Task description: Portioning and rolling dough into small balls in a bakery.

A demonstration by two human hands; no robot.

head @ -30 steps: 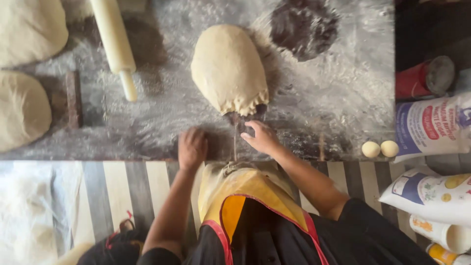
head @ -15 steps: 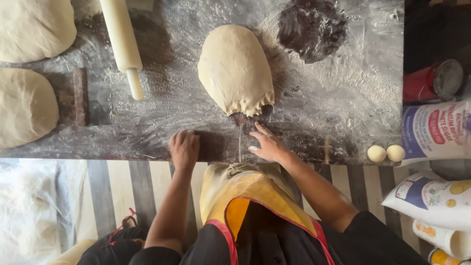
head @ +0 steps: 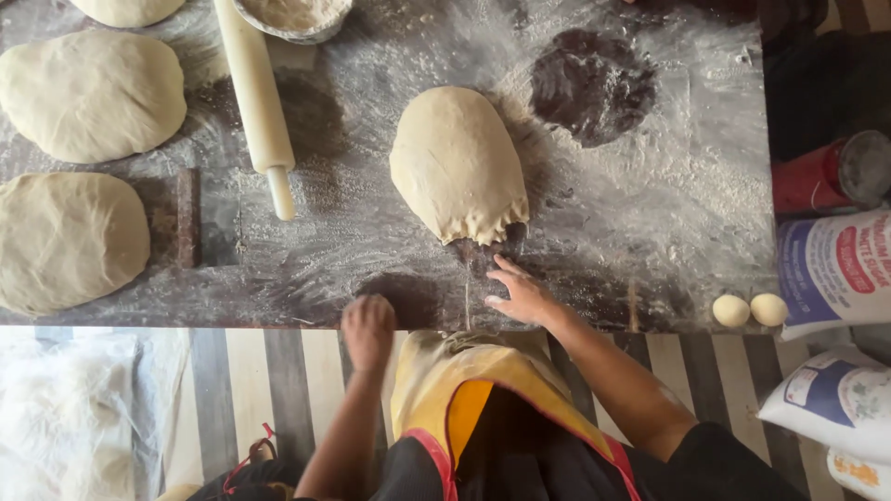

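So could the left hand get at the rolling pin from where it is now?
Probably yes: the left hand sits at the table edge, and only bare floured table lies between it and the rolling pin.

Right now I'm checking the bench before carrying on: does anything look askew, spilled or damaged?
The oval dough has a ragged, torn near edge, just beyond the right hand. Flour is strewn across the table, with a bare dark patch wiped in it. The rolling pin lies aslant. Nothing looks broken.

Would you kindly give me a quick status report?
Left hand closed, at table edge. Right hand open, flat beside dough. Rolling pin lies clear.
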